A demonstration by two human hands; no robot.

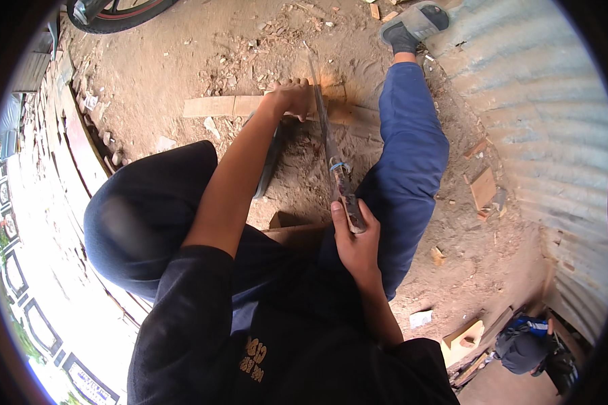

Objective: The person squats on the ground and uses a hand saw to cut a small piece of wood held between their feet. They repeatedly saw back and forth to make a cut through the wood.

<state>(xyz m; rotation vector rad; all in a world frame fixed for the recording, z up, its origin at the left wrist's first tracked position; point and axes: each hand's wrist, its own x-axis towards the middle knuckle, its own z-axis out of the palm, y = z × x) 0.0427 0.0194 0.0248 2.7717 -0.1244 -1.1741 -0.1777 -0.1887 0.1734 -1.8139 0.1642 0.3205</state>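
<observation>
My right hand is closed round the worn handle of a handsaw, a light blue tie wrapped where handle and blade meet. Its long, narrowing blade points away from me and crosses a wooden plank that lies crosswise near the ground. Just left of the blade, my left hand grips the plank from above, fingers curled over it. The plank shows on both sides of that hand, its right part reaching toward my leg. Whether the teeth sit in a cut cannot be made out.
Wood chips and scraps litter the dirt ground. A corrugated metal sheet stands along the right, with a wood offcut near it. My blue-trousered leg stretches forward. A wheel is at the far left; a dark bag-like bundle lies lower right.
</observation>
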